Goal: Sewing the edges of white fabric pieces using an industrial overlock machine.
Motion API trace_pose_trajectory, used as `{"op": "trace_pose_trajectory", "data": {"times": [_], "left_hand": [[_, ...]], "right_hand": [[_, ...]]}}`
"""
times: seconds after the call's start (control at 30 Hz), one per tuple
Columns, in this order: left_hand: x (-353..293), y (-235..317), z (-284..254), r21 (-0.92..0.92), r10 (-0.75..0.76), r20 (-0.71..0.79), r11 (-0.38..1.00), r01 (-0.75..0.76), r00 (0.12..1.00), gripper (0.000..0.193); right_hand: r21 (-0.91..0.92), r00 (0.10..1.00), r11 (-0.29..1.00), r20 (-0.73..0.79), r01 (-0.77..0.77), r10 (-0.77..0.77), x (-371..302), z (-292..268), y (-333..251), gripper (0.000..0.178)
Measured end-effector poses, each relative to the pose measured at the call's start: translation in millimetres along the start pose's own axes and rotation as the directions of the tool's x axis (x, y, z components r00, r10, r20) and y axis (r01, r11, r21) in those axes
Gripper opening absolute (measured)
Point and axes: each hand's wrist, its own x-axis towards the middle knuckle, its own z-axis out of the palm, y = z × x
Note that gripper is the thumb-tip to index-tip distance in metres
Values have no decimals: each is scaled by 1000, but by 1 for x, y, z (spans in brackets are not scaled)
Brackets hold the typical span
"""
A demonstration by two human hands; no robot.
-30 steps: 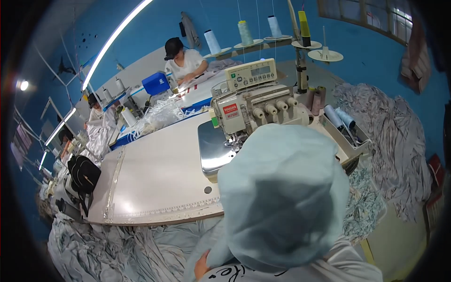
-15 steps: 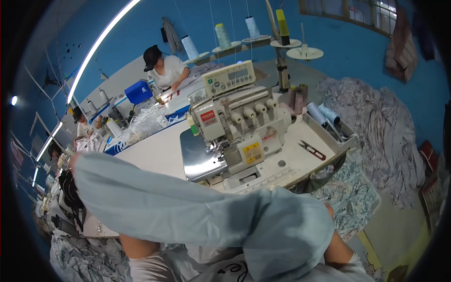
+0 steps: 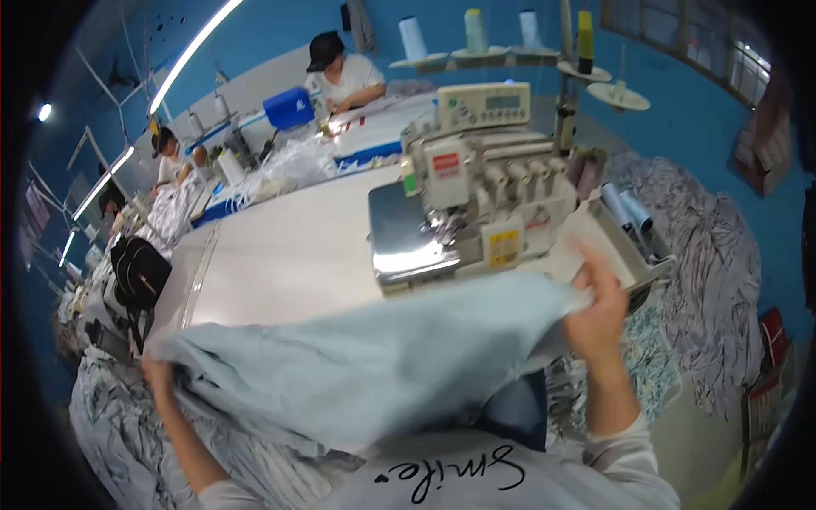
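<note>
A pale blue piece of cloth (image 3: 357, 361) is stretched across in front of me, over the near edge of the table and my lap. My left hand (image 3: 158, 378) grips its left end, with most of the fingers hidden by fabric. At the other end, my right hand (image 3: 595, 310) pinches the cloth's edge; its fingers are blurred and partly stretched out. Just beyond the cloth stands an overlock sewing machine (image 3: 484, 183) with a shiny metal plate (image 3: 404, 229) on its left side.
Thread cones (image 3: 412, 38) stand on a rack behind the machine. A grey tray (image 3: 629, 246) holds more cones on the right. Piles of fabric (image 3: 701, 263) lie right and lower left. A black bag (image 3: 140, 272) is at the left. Co-workers (image 3: 344, 76) sit farther back.
The cloth has been lowered and spread out sideways. My left hand has come down, and my right hand has risen into view beside the machine. The view has shifted too.
</note>
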Motion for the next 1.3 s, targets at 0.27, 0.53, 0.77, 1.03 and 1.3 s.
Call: {"op": "trace_pose_trajectory", "data": {"times": [0.27, 0.53, 0.77, 1.03, 1.3], "left_hand": [[-204, 224, -70, -973, 872, 196, 230, -21, 449, 46], [-313, 300, -5, -798, 844, -196, 159, -582, 499, 64], [-320, 353, -72, -989, 861, -30, -99, 110, 507, 40], [-296, 329, -15, -892, 849, 289, 71, 447, 443, 53], [-277, 331, -13, -879, 751, 471, 446, 171, 462, 52]], "right_hand": [[-25, 916, 946, -244, 323, -319, 52, -17, -6, 17], [32, 809, 814, -145, 580, -570, 28, -21, -53, 21], [78, 797, 795, -133, 601, -589, 2, -5, -42, 25], [191, 751, 727, -220, 660, -623, 5, 16, -47, 22], [111, 612, 610, 14, 785, -791, -26, 36, -38, 24]]}}
